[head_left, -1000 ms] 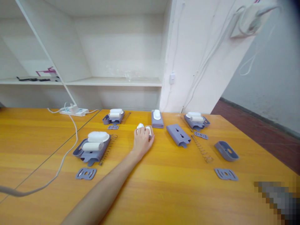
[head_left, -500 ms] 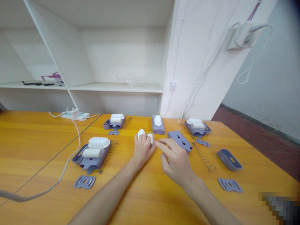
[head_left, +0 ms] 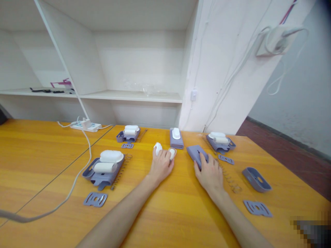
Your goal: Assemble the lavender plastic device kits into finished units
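Note:
At mid-table my left hand (head_left: pixel 162 166) is closed around a white ribbed plastic piece (head_left: pixel 158 148), which pokes out past the fingertips. A small white part with a clear rim (head_left: pixel 172 153) shows beside its thumb, partly hidden. My right hand (head_left: pixel 210 174) grips the near end of a grey-purple plastic housing (head_left: pixel 193 155), thumb on one side and fingers over the top. A thin coil spring (head_left: pixel 231 181) lies just right of that hand. Farther right are an oval grey-purple cup (head_left: pixel 257 179) and a flat slotted plate (head_left: pixel 258 208).
Similar part sets lie near left (head_left: pixel 104 170), far left (head_left: pixel 130 133) and far right (head_left: pixel 219 142). A housing with a white cap (head_left: pixel 176 138) stands at the back. A white cable (head_left: pixel 77 179) crosses the left side from a power strip (head_left: pixel 86 126).
My right hand has moved from beside the left hand to the right and taken hold of the grey-purple housing. My left hand stays around the white piece. The view has shifted slightly.

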Tool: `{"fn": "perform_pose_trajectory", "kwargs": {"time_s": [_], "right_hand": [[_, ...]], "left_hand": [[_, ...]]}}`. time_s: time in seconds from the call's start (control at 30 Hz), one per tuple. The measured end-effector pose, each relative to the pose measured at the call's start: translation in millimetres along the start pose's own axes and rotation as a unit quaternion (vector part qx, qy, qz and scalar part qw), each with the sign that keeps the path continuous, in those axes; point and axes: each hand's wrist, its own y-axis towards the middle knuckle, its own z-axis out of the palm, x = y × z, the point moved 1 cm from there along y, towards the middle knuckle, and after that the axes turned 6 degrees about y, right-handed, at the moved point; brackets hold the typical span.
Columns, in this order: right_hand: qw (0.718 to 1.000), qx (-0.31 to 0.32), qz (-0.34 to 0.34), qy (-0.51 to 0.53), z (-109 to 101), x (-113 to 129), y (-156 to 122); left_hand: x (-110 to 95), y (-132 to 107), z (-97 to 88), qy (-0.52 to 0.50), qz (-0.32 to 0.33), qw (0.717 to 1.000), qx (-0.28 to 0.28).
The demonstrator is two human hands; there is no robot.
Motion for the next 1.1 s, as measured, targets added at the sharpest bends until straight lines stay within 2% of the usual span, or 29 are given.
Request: {"fn": "perform_pose_trajectory", "kwargs": {"time_s": [0.23,0.4,0.5,0.6,0.67,0.73,0.83,0.97,1.1], "right_hand": [[0.998,0.017,-0.042,0.038,-7.3,12.0,-3.9],[0.992,0.014,-0.081,0.091,-10.7,16.8,-6.1],[0.984,0.015,-0.113,0.136,-11.3,17.5,-6.6],[0.972,0.014,-0.150,0.181,-11.7,21.8,-7.6],[0.963,-0.004,-0.172,0.209,-12.1,26.1,-8.5],[0.951,-0.028,-0.195,0.238,-11.4,29.0,-9.1],[0.936,-0.047,-0.222,0.268,-6.3,26.9,-8.6],[0.927,-0.058,-0.234,0.289,4.8,15.6,-6.6],[0.930,-0.070,-0.201,0.301,11.5,9.6,-5.1]], "left_hand": [[-1.0,-0.9,2.5,-0.020,0.008,1.000,0.019],[0.8,-1.1,6.2,-0.042,0.005,0.999,0.008],[2.3,-0.5,6.8,-0.073,0.015,0.997,-0.035],[3.7,-1.2,6.5,-0.116,0.036,0.987,-0.107],[4.0,-3.0,6.5,-0.150,0.073,0.975,-0.148],[3.2,-5.7,6.6,-0.185,0.132,0.959,-0.166],[0.4,-9.7,6.8,-0.221,0.194,0.943,-0.153],[-3.5,-11.3,6.0,-0.220,0.199,0.947,-0.126],[-4.7,-11.0,6.0,-0.191,0.191,0.954,-0.128]]}}
